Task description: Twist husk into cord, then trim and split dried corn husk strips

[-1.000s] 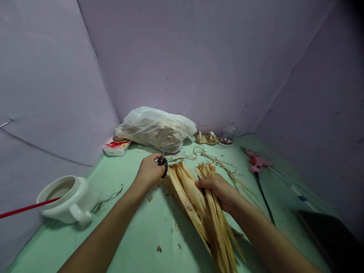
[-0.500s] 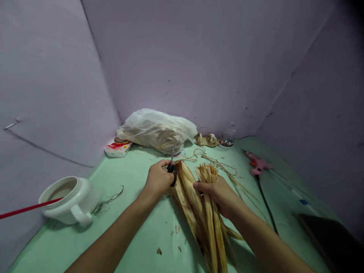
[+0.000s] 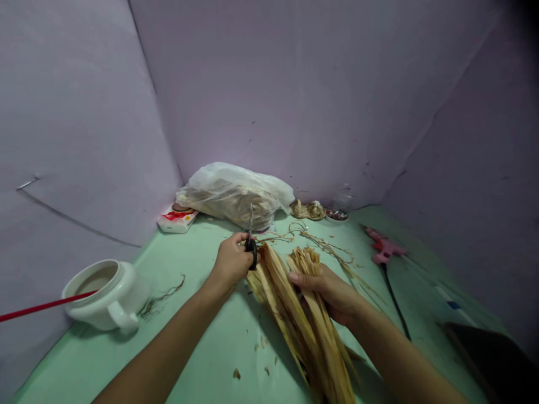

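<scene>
My left hand (image 3: pixel 233 259) is closed on a pair of scissors (image 3: pixel 251 247) with black handles, blades pointing up and away from me. Its fingers also touch the top of some dried, straw-coloured husk strips (image 3: pixel 280 303); whether they pinch these strips is hard to see. A thick bundle of the same dried husks (image 3: pixel 318 306) is wrapped in my right hand (image 3: pixel 332 289), its cut ends sticking up above the thumb. The long lower ends hang toward me and run out of the bottom of the view.
A white ceramic pot (image 3: pixel 105 294) with a red stick stands at the left. Behind lie a plastic bag (image 3: pixel 236 193), a red-and-white packet (image 3: pixel 177 220) and a woven piece (image 3: pixel 308 210). At right are a pink glue gun (image 3: pixel 385 247) with cord and a dark flat object (image 3: pixel 488 359).
The left hand with the scissors has shifted slightly left. The husk strips have spread wider below the hands, while the right hand keeps its hold on the bundle.
</scene>
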The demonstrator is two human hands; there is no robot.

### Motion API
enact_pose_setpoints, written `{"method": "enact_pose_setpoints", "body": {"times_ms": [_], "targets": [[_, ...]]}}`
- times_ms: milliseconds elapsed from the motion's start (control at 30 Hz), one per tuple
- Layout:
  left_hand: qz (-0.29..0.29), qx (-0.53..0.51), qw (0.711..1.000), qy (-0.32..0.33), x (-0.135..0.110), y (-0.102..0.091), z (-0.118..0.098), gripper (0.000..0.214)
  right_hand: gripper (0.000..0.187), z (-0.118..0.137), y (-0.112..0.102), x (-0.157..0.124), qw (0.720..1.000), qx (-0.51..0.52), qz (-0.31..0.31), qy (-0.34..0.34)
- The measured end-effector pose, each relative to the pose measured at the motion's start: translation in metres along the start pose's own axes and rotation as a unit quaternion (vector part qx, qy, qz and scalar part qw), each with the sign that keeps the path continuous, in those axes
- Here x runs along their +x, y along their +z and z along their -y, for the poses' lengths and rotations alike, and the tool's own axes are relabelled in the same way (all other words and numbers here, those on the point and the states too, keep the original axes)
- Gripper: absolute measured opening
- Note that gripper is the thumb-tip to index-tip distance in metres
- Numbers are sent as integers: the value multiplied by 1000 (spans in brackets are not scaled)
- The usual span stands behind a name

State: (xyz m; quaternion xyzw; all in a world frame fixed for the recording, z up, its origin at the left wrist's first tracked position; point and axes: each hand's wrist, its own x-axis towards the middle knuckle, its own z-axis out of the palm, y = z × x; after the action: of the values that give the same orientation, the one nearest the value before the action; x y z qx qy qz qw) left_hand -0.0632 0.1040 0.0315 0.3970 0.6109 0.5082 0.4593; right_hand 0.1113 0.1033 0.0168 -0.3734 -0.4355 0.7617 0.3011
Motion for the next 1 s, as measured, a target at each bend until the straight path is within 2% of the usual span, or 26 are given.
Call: {"method": "enact_pose_setpoints", "body": {"times_ms": [67, 167, 267, 400, 433, 467, 567, 600, 667, 733, 867, 1000], "targets": [[-9, 0, 1000, 8, -2, 3, 1, 37, 39, -1, 2, -1, 1000, -11, 0, -19], [-5, 16, 1000, 15, -6, 5, 0, 34, 44, -2, 6, 0, 996, -55, -39, -62], [42, 11, 999, 15, -8, 1, -3, 36, 41, -1, 6, -1, 993, -47, -87, -71], [143, -35, 989, 24, -2, -7, -2, 43, 40, 1, 2, -3, 999, 45, -1, -16], [137, -25, 990, 29, 0, -8, 0, 42, 40, 2, 2, -3, 999, 53, 3, -14], [108, -6, 993, 38, 3, -9, 2, 41, 39, 1, 2, -2, 998, 52, -15, -21], [-13, 51, 995, 84, 3, -5, 5, 38, 38, 0, 6, 0, 987, 29, -136, -78], [-20, 53, 994, 88, 1, -3, 4, 39, 39, -1, 7, 1, 981, 19, -170, -92], [21, 47, 997, 62, -7, 3, 1, 39, 41, -1, 10, 1, 975, 4, -192, -107], [60, 39, 997, 24, -15, 8, -3, 38, 42, 0, 13, 0, 979, 5, -171, -112], [72, 5, 997, -10, -24, 13, -6, 34, 39, 0, 16, -3, 990, 33, -92, -99], [96, -23, 995, -27, -24, 13, -5, 37, 38, -1, 16, -4, 993, 51, -53, -93]]}}
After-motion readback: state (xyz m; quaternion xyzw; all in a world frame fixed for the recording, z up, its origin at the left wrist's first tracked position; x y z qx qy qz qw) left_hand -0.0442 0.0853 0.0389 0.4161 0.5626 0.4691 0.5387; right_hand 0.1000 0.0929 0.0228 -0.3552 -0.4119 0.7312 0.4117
